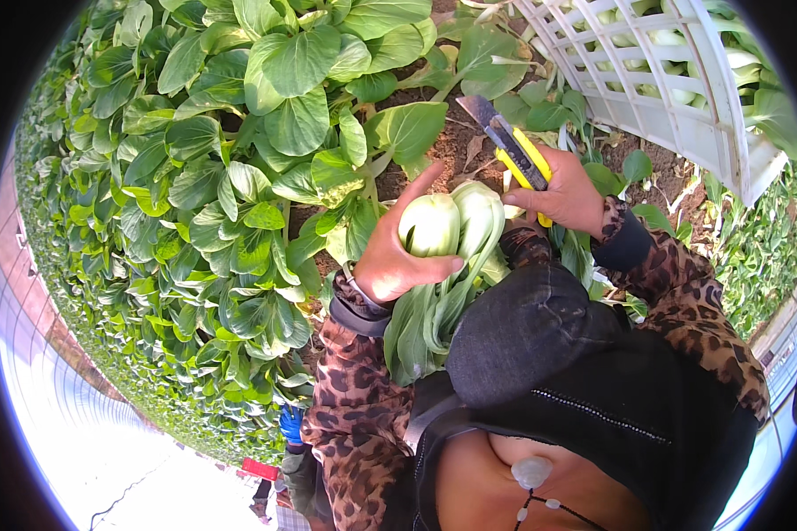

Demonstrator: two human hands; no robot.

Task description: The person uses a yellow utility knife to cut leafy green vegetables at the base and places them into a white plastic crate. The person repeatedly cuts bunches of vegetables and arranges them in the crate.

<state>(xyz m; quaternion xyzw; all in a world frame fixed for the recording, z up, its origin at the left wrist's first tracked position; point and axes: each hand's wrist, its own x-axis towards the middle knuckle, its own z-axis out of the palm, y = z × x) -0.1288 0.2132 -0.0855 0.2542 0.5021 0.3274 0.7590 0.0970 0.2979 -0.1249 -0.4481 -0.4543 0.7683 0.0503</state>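
My left hand is wrapped around heads of bok choy, their pale bases facing up and away from me and their leaves hanging toward my lap. The thumb and fingers are spread around the stalks. My right hand, just right of the bok choy, grips a yellow and black utility knife. Its broad blade points up and left, above bare soil. The right fingertips are close to the bok choy bases; whether they touch cannot be told.
Dense bok choy plants fill the left side. A white plastic crate holding bok choy stands at the upper right. Loose leaves lie on soil beside it. Another person's blue-gloved hand shows at lower left, near a red object.
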